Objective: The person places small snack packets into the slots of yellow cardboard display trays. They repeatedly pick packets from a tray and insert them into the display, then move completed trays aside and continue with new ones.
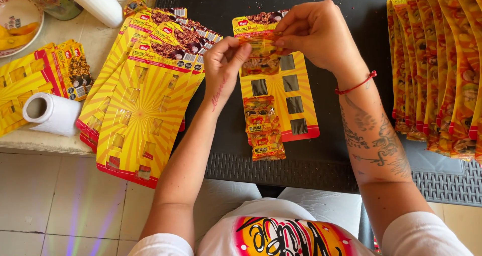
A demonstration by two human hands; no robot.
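Both hands pinch the same thing — a small, crinkly orange-and-yellow snack sachet (261, 46), the left hand (224, 65) closing thumb and forefinger on its left edge, the right hand (315, 32) nipping its right edge with the fingertips. Each grip is shut tight on the packet, probably to keep the thin foil stretched flat and square.

Directly under the grip lies a yellow cardboard display card with a sunburst print, a red border and rows of rectangular cut-outs (281, 93), flat on a black ribbed mat (321, 170) that covers the surface. Held where it is, the sachet sits over the card's upper slots, and below the grip, toward the person, a column of similar sachets (262, 128) already hangs down the card's left side.

Left of the grip, a fanned stack of empty yellow cards (140, 110) overhangs the edge — spread so, it seems, each can be slid off singly. Beyond it lies a white paper roll (50, 113). Right of the grip, long orange sachet strips (442, 65) lie in overlapping rows.
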